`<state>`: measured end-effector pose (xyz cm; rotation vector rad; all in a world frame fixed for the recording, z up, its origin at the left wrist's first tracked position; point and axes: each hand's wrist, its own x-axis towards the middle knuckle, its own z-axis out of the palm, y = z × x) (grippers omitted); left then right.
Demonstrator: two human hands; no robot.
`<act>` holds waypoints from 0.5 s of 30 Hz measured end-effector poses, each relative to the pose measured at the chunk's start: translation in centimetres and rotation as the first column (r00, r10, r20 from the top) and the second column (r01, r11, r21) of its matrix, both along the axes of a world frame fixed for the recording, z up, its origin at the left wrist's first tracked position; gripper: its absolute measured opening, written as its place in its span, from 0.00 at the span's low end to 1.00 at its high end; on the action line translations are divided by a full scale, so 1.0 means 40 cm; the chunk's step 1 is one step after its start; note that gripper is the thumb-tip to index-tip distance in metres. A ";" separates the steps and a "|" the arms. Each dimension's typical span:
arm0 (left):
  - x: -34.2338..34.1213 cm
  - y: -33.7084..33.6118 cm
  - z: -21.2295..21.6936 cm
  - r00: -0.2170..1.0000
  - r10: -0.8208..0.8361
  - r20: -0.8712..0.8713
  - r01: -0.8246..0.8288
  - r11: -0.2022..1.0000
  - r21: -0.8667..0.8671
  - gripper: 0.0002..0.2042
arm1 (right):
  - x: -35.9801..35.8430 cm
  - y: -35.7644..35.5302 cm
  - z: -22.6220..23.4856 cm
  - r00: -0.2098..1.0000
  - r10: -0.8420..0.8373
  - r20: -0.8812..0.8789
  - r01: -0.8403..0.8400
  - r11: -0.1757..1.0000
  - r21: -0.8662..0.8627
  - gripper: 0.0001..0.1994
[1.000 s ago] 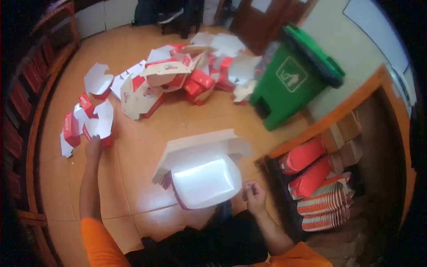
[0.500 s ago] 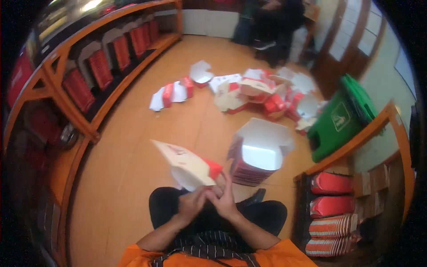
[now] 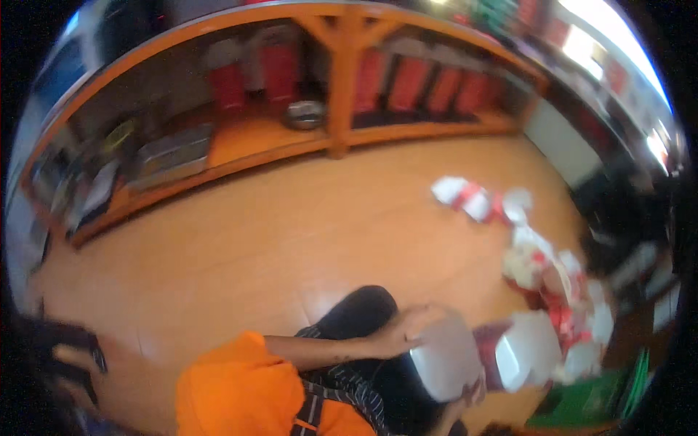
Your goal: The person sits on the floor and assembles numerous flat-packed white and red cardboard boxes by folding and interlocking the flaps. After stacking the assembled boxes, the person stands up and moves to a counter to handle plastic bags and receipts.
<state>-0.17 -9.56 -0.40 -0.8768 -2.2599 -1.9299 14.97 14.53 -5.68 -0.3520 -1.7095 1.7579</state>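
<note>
Head view showed the left hand (image 3: pixel 407 330) and right hand (image 3: pixel 471 396) gripping a white folded cardboard box (image 3: pixel 445 357) over the lap (folding seemingly underway), whose flaps likely needed pressing shut next.

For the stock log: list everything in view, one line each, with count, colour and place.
Box in hands: one, white, lower middle, between both hands.
Open box: one, white with red, on the floor right of the hands.
Loose boxes: a scattered pile, count unclear, red and white, floor at right.
Bin: one, green, lower right corner.
Shelf: one long unit, orange wood, across the top.
Red packs: several, blurred, standing in the shelf.
Bowl: one, metal, on the shelf.
Floor: orange-brown, middle.
Left hand: on the box's top edge.
Right hand: under the box, mostly hidden.
</note>
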 end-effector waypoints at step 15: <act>-0.078 0.154 -0.252 0.954 -0.297 0.047 0.284 0.941 0.182 0.28 | -0.214 -0.117 0.081 0.945 0.079 0.317 -0.184 0.931 0.316 0.28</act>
